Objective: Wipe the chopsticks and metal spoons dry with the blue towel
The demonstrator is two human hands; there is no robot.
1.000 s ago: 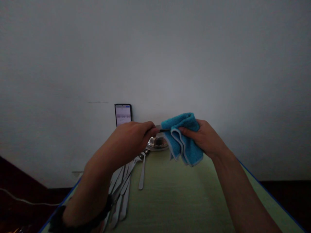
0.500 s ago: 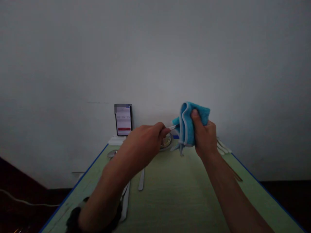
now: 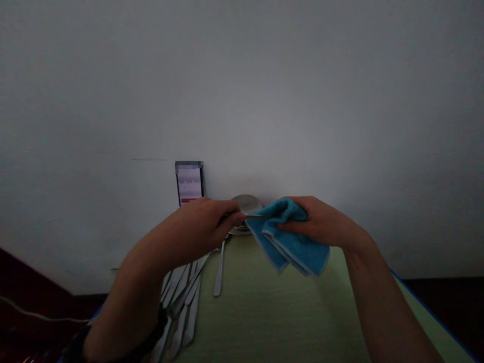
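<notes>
My left hand pinches one end of a thin metal piece of cutlery. Its other end runs into a blue towel with pale edging, so what kind of cutlery it is stays hidden. My right hand grips the towel around that end, thumb below and fingers above, while the loose folds hang down over the table. Both hands are raised above the far part of the table, close together, in front of a round metal dish.
Several metal utensils lie in a pile at the left, partly under my left forearm. A single handle lies beside them on the green table. A phone leans against the wall behind. A white cable runs at far left.
My right hand has turned over and lowered, and the towel now hangs spread below it instead of standing folded upright. My left hand has shifted left and slightly down, uncovering more of the dish.
</notes>
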